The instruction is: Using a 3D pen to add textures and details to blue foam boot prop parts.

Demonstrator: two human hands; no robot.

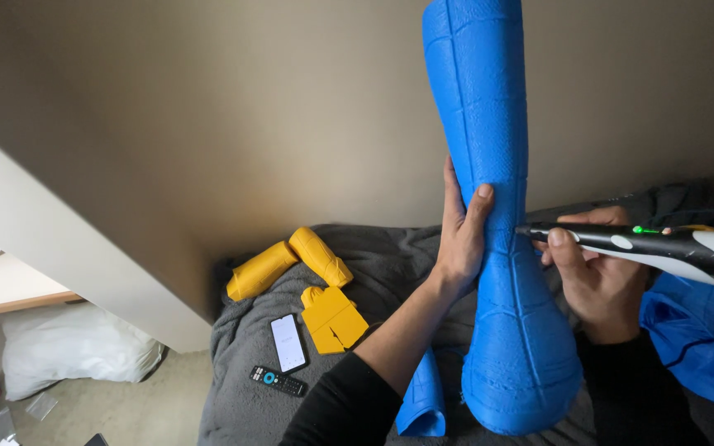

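Note:
A tall blue textured plastic shell (497,248), shaped like a leg piece with raised web lines, stands upright on the grey blanket (390,264). My left hand (460,235) grips it at its narrow middle from the left side. My right hand (592,277) holds a black and white pen-shaped tool (646,246) with a small green light. The tool's dark tip touches the shell's right edge at the narrow part.
Yellow plastic parts lie on the blanket: an arm-like piece (291,263) and a flat piece (334,320). A phone (287,342) and a black remote (278,381) lie near them. More blue parts sit at the bottom (421,396) and right (704,334). A white pillow (76,347) lies on the floor at left.

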